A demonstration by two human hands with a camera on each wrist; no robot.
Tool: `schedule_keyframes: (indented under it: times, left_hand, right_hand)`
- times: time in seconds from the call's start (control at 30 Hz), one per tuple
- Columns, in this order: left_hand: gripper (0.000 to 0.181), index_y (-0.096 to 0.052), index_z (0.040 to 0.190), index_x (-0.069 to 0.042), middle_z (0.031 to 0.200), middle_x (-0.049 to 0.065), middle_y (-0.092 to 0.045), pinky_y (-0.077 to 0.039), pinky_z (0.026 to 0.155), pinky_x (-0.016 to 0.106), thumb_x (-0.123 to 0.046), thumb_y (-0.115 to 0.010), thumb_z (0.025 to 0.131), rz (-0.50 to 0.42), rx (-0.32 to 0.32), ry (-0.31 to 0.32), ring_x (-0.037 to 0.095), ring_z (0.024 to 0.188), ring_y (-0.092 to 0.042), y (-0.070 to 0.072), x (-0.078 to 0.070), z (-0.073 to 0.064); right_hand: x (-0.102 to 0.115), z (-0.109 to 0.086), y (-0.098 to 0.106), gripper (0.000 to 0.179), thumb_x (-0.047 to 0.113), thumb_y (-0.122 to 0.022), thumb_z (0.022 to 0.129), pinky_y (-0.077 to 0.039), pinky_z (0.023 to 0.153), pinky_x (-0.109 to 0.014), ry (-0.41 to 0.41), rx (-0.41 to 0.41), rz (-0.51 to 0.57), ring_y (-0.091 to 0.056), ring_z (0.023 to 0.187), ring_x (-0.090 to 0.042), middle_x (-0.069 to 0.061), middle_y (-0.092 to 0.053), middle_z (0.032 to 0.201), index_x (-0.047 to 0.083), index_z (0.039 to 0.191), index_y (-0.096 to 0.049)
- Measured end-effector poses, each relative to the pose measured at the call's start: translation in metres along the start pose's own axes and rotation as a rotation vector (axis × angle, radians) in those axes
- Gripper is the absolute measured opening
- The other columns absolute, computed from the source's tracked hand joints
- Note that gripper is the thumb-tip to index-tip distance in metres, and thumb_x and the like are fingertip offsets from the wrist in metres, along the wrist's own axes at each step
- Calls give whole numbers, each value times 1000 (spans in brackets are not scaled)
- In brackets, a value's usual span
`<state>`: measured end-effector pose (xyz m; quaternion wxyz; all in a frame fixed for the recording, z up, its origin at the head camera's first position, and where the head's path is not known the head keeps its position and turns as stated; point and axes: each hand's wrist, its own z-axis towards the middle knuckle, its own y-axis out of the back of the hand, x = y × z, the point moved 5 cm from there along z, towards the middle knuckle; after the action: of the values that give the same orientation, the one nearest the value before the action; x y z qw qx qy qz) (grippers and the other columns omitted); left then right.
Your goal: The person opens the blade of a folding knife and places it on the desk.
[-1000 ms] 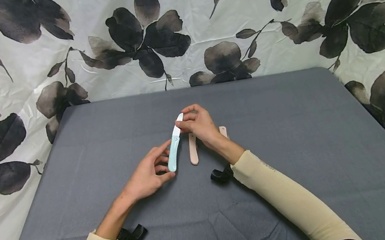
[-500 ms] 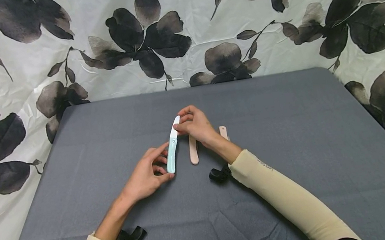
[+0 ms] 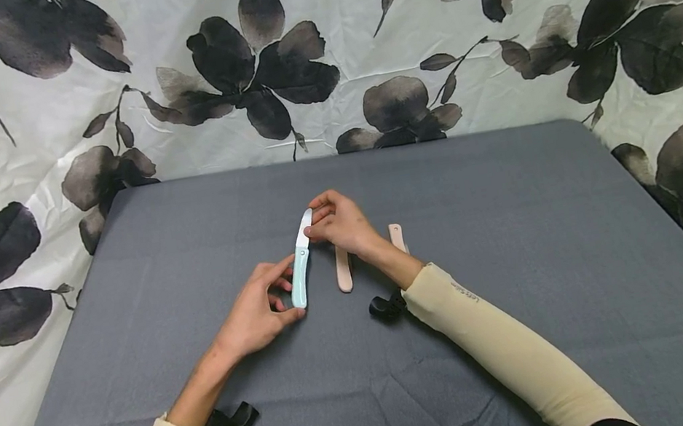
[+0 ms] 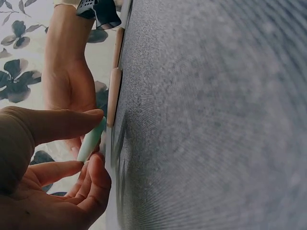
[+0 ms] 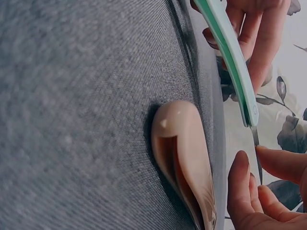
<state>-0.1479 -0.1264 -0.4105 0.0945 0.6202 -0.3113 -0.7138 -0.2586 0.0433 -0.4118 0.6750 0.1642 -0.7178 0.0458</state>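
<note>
A folding knife with a mint-green handle and a pale blade is unfolded, tilted with its blade tip away from me. My left hand holds the handle between thumb and fingertips, near its butt end and along its side. The blade is pinched by the thumb and fingers of my right hand; those fingers hide part of it. In the right wrist view, the green handle shows a lengthwise slot, and the thin blade runs down between the right thumb and fingers.
On the grey cloth-covered table, a pink slotted handle lies under my right hand, partly covered by it. Another pink handle lies to its right, partly behind the right forearm. A floral curtain hangs behind the table.
Both hands have shifted left and slightly toward me, carrying the mint-green folding knife between them. The pink handles on the table have stayed in place.
</note>
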Motion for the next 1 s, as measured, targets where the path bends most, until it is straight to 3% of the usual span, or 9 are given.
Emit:
schedule_keyframes:
  times: [0.13, 0.4, 0.63, 1.0]
  left_hand:
    - [84, -47, 153, 2, 129, 21, -56, -50, 66, 20, 9, -84, 78, 26, -11, 9, 22, 94, -60, 0, 3, 0]
    - [84, -47, 154, 1, 131, 21, -54, -48, 66, 21, 5, -85, 79, 73, -9, 36, 21, 81, -58, 0, 6, -1]
    - [83, -47, 154, 1, 129, 20, -54, -46, 66, 22, 1, -86, 81, 116, -2, 54, 20, 76, -55, 0, 7, 0]
    - [83, -47, 153, 3, 128, 18, -57, -46, 69, 21, 0, -86, 80, 156, -5, 60, 22, 89, -57, 1, 10, 3]
  right_hand:
    - [1, 0, -2, 51, -6, -74, 90, -63, 83, -43, 20, 14, -48, -69, 79, -13, -19, -63, 109, -7, 136, -53]
    - [-4, 4, -4, 51, -2, -78, 89, -53, 69, -21, 14, 20, -125, -68, 84, -16, -17, -66, 109, -2, 135, -56]
    - [-4, 4, -6, 53, 3, -80, 89, -53, 73, -21, 11, 29, -226, -70, 95, -24, -18, -68, 113, 0, 137, -59]
    - [-4, 7, -10, 52, 7, -76, 93, -52, 75, -23, 13, 67, -327, -68, 100, -25, -19, -68, 121, 0, 142, -59]
